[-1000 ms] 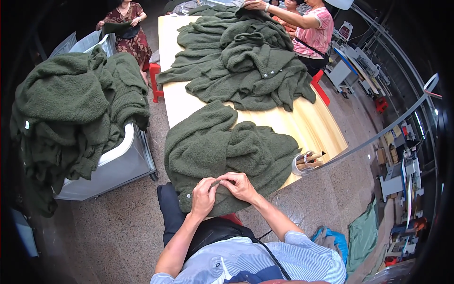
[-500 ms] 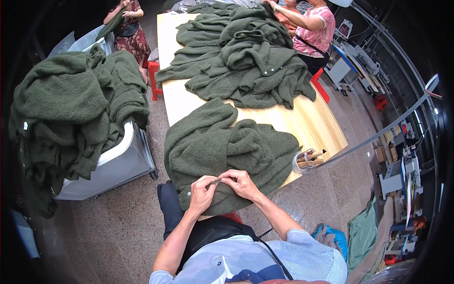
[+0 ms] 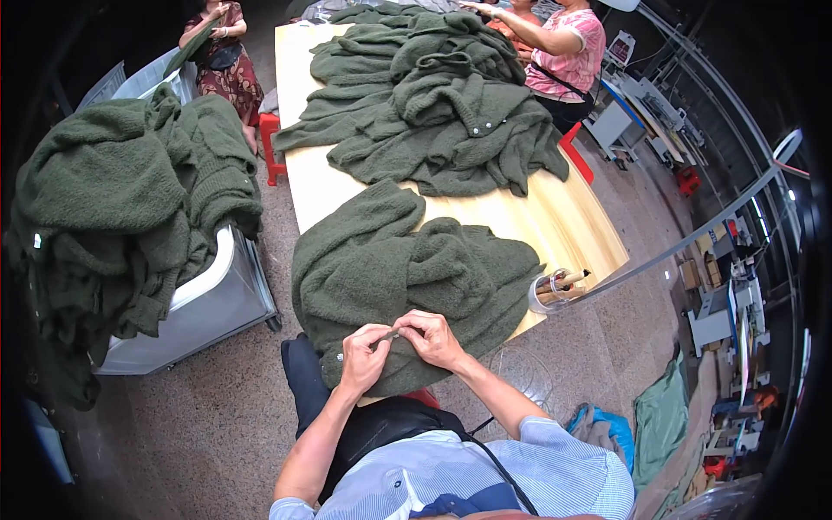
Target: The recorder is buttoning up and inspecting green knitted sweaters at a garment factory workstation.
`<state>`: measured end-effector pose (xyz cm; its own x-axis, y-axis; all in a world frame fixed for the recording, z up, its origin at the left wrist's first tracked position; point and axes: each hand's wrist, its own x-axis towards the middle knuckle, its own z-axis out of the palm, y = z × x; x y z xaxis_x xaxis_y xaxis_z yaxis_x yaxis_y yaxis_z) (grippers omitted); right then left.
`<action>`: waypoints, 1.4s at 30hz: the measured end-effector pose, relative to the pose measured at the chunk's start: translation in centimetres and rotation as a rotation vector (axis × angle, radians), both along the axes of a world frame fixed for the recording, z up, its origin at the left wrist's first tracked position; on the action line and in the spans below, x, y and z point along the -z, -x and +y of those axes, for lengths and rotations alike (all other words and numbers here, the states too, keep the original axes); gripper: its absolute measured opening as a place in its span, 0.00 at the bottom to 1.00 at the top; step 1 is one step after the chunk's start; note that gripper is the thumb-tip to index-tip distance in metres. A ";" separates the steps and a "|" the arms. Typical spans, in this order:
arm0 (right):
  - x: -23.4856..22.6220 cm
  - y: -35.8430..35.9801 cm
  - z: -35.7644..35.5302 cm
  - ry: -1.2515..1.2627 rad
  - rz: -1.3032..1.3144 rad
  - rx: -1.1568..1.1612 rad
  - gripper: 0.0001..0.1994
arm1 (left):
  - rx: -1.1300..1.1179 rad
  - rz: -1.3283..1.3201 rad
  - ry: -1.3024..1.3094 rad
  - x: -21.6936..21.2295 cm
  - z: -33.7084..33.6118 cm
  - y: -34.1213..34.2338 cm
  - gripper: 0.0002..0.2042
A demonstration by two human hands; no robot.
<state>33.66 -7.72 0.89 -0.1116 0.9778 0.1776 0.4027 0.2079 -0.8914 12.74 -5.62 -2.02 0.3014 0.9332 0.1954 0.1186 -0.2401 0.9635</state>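
A dark green knit cardigan (image 3: 364,260) lies bunched over the near end of the wooden table (image 3: 572,234), its lower edge hanging toward my lap. My left hand (image 3: 364,357) pinches the edge of the cardigan between thumb and fingers. Right beside it, my right hand (image 3: 431,338) pinches the same edge, so the fingertips of both hands nearly meet. A small pale spot, perhaps a button, shows between them. Another pale button (image 3: 340,356) sits on the cloth to the left of my left hand.
A pile of green knitwear (image 3: 459,104) covers the table's far part. At left, a white wheeled bin (image 3: 208,303) overflows with more. A clear cup (image 3: 544,295) of wooden-handled tools stands at the right edge. Several people work beyond; one person's pink sleeve (image 3: 589,39) shows at far right.
The whole view has shifted slightly, moving the scene a little left. My hands stay pinched on the cardigan edge, and a small pale spot now shows between them. A co-worker's arm beyond has stretched out.
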 end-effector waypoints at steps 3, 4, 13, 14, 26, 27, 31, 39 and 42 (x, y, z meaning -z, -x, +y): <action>0.1 0.0 -0.1 0.007 -0.013 0.014 0.06 | 0.002 0.050 -0.045 -0.1 0.0 0.0 0.10; 0.2 0.1 -0.2 0.025 -0.015 0.028 0.05 | -0.001 0.050 -0.045 0.0 -0.1 0.0 0.10; -0.4 0.9 -0.3 0.091 0.058 0.021 0.08 | -0.012 0.288 -0.375 -0.4 -0.6 -0.9 0.08; -0.3 0.8 -0.4 0.092 0.058 0.020 0.08 | -0.012 0.288 -0.374 -0.5 -0.5 -0.9 0.08; 0.5 1.3 -0.4 0.069 0.072 0.122 0.11 | 0.017 0.191 -0.168 -0.6 0.1 -0.6 0.08; 0.6 1.4 -0.7 0.049 0.061 0.118 0.12 | 0.011 0.186 -0.171 -0.4 0.0 -0.5 0.08; 1.2 2.1 -1.6 0.030 0.107 0.132 0.12 | 0.011 0.196 -0.056 -0.2 -0.8 -0.2 0.08; 1.4 1.5 -0.8 -0.075 0.028 0.182 0.13 | 0.118 0.047 -0.015 0.3 1.7 -0.7 0.09; 3.2 1.4 -0.5 -0.030 0.179 0.191 0.14 | 0.195 0.086 0.125 0.3 2.7 -0.4 0.10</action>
